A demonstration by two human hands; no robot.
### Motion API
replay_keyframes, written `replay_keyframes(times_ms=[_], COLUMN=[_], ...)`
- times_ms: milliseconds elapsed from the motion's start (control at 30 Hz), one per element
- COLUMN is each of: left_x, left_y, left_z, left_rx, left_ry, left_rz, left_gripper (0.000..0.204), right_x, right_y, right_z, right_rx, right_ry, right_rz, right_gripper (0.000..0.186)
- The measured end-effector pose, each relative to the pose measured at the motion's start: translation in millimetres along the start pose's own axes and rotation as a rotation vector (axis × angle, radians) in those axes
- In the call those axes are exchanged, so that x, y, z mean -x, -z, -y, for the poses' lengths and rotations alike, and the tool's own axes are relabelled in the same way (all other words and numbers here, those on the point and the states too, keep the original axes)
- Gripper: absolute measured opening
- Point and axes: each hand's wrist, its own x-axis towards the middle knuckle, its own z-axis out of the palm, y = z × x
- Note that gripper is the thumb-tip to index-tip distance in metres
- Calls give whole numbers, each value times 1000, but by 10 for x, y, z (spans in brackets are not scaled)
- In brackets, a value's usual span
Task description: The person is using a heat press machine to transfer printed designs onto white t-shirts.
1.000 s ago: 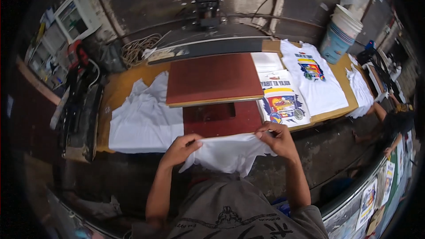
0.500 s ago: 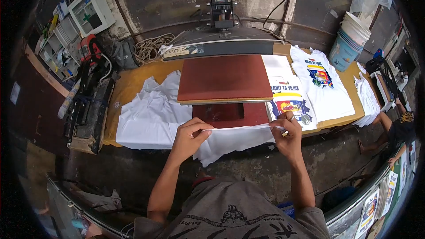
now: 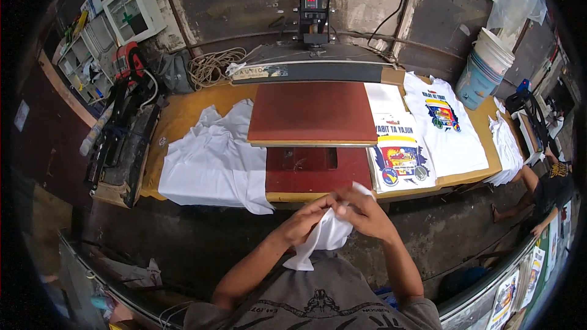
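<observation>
My left hand [image 3: 304, 222] and my right hand [image 3: 361, 210] are together just in front of the table edge, both gripping a bunched white shirt [image 3: 324, 237] that hangs down toward my chest. Straight ahead lies the heat press with its dark red upper platen [image 3: 313, 112] and a red lower pad [image 3: 318, 169]. The pad is bare. A pile of plain white shirts [image 3: 211, 159] lies on the yellow table [image 3: 183, 116] left of the press. Printed sheets and a printed white shirt [image 3: 443, 125] lie to the right.
A coil of rope [image 3: 211, 67] and tools sit at the back left. Stacked white buckets [image 3: 486, 67] stand at the back right. Another person [image 3: 544, 192] crouches at the right, beyond the table end. The press controller [image 3: 313, 6] rises behind the platen.
The white shirt was spread over the lower pad with my hands apart at its edge. Now my hands have come together and pulled it off the pad, bunched up.
</observation>
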Motion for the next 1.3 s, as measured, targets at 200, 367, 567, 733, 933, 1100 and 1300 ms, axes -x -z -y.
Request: replay_keyframes(times_ms=[200,367,567,733,933,1100,1300], left_x=[145,224,558,805,1213,1102,107], left_y=[25,345,456,491,580,949,2047], left_z=[-71,-154,-548,-756,-977,-1730,-1617], left_rx=[-780,-1629,-1549,-1580,-1273,-1203,-389], left_ry=[-105,-48,-422,-412,-281,-31,-189], left_rz=[-126,-610,-830,-1083,-886,-609,-690], left_gripper=[25,29,38,33,34,47,38], right_x=[204,281,301,324,415,-409,-1704], right_y=[74,241,507,803,1239,1707,1642], right_z=[-68,63,-279,-660,-737,-526,-918], right_rx=[110,436,1033,386,-61,-102,-580], right_ry=[-21,256,229,103,65,187,-411], right_rz=[-13,-182,-506,-649,-513,-271,-338], right_gripper=[21,22,38,32,17,9,29])
